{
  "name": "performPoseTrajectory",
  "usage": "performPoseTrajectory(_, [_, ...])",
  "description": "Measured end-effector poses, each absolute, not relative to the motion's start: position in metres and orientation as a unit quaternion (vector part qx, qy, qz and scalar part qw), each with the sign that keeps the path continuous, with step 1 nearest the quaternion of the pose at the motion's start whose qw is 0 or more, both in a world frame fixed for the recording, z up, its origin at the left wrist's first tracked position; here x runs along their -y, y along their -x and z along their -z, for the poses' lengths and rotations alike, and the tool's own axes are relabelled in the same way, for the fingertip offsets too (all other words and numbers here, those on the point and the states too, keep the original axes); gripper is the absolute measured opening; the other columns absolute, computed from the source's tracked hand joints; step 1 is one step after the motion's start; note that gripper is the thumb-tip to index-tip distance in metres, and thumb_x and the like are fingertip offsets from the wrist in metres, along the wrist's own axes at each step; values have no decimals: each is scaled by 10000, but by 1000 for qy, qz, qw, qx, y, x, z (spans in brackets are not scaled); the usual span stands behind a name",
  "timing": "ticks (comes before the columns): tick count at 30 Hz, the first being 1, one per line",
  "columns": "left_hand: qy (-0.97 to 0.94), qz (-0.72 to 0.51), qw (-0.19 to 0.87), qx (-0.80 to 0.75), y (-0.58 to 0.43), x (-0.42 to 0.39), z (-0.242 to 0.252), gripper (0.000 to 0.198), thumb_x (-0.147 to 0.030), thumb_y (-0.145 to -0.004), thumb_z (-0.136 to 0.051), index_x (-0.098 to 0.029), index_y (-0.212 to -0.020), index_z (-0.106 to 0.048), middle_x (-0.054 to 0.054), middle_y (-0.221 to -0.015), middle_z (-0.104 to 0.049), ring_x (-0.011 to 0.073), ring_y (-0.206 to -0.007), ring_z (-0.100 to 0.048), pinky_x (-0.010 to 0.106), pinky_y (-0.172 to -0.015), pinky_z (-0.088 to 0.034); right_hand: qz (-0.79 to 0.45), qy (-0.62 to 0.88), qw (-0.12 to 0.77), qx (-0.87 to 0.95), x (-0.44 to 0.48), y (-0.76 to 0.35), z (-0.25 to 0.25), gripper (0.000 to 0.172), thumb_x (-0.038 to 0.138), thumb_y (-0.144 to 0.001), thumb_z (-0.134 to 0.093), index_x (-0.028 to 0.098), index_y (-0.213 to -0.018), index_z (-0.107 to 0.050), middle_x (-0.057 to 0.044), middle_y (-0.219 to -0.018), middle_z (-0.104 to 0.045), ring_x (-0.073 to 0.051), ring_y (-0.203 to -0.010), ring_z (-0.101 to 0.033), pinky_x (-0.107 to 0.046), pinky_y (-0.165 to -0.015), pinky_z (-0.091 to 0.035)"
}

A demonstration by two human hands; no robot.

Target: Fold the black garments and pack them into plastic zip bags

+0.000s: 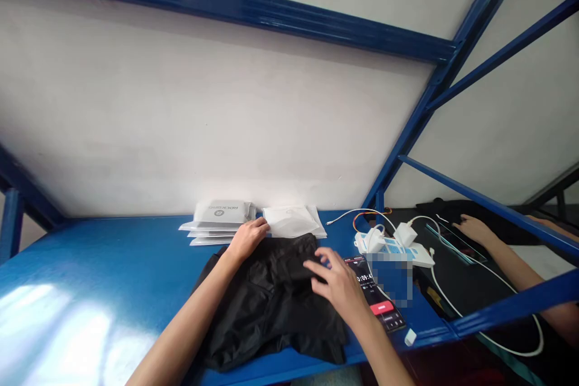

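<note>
Black shorts (pixel 271 307) lie spread and wrinkled on the blue tabletop (pixel 104 271). At their far edge, on the left, my left hand (pixel 248 236) is closed with bent fingers on the cloth, close to the white packets. My right hand (pixel 337 280) hovers over the right side of the shorts, its fingers spread and nothing held in it. Just behind the shorts are a stack of pale plastic packets (pixel 221 214) with dark printing on top and a second group of white packets (pixel 292 221).
Right of the shorts lies a phone (pixel 382 307) with its screen lit. Beyond it is a power strip (pixel 423 255) with white chargers and cables. A small white piece (pixel 410 337) sits near the front edge. Blue frame bars (pixel 407 126) separate another person's arm (pixel 511 265) at right.
</note>
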State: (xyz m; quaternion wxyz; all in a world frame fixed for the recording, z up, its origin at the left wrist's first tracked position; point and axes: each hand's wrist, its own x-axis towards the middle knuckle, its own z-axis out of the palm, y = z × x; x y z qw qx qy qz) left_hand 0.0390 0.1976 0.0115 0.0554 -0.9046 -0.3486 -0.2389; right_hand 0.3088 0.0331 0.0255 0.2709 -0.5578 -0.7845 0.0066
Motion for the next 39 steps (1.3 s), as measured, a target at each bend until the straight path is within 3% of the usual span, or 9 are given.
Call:
performPoseTrajectory(5, [909,211,18,359,-61,-204,-19,254,-81,-960,-513,-196,-869,-720,63,-883,-707,185,-754,-696,254,-701,-511,-137,564,266,770,9,-316,1,555,96,-844,-609,433,-1276,-700,-29,-1328,-647,-262,-1068,-704,-364,-871,-590])
performPoseTrajectory(9, [893,221,-6,392,-60,-191,-34,384,-37,-957,-465,-192,-1195,-723,117,-1127,-758,229,-966,-742,293,-834,-551,-216,542,325,744,7,-320,5,492,137,-885,-585,399,-1283,-707,-44,-1357,-626,-260,-1145,-686,-387,-992,-561])
performPoseTrajectory(12, [877,255,-28,408,-52,-145,-47,361,-201,-1047,-453,-194,-1350,-649,124,-1282,-721,242,-1107,-717,334,-952,-552,-254,522,366,728,4,-322,8,457,146,-871,-591,375,-1239,-737,-54,-1328,-636,-254,-1137,-691,-393,-1007,-559])
performPoseTrajectory(15, [901,267,-129,316,-54,-83,-45,351,-413,-1011,-595,-246,-1306,-684,83,-1249,-742,231,-1154,-698,325,-1005,-550,-278,516,393,708,3,-324,16,452,139,-834,-603,357,-1198,-760,-59,-1302,-644,-261,-1161,-677,-391,-980,-579])
performPoseTrajectory(18, [916,235,-104,307,-66,-39,-26,440,-500,-896,-736,-255,-1262,-720,88,-1287,-729,272,-1183,-683,375,-1002,-563,-314,520,408,682,4,-325,22,453,135,-817,-590,343,-1180,-765,-66,-1333,-622,-266,-1218,-642,-356,-905,-612])
performPoseTrajectory(22, [901,236,-39,362,-84,-22,-1,457,-465,-854,-789,-232,-1242,-734,97,-1306,-727,299,-1194,-684,421,-1000,-570,-361,513,452,634,2,-325,26,470,138,-799,-591,308,-1219,-718,-73,-1360,-604,-251,-1222,-642,-343,-914,-614])
performPoseTrajectory(32, [895,155,-4,417,-103,-10,-3,412,-369,-898,-744,-235,-1286,-709,93,-1364,-696,286,-1168,-699,379,-909,-602,-445,523,511,517,-8,-326,25,559,176,-710,-685,263,-1260,-635,-31,-1116,-668,-167,-862,-743,-320,-830,-610])
performPoseTrajectory(36, [886,188,-60,419,-99,-12,0,349,-285,-928,-682,-218,-1269,-715,105,-1362,-697,292,-1177,-700,383,-971,-570,-455,515,514,514,-8,-327,22,577,174,-709,-695,261,-1275,-625,-27,-1102,-665,-161,-853,-735,-306,-811,-603])
performPoseTrajectory(39, [829,265,-185,456,-90,-20,-8,260,-284,-962,-590,-222,-1161,-746,72,-1130,-793,248,-988,-756,319,-881,-575,-448,518,512,518,-7,-327,21,545,192,-728,-704,252,-1264,-633,-29,-1073,-676,-172,-863,-734,-317,-824,-603])
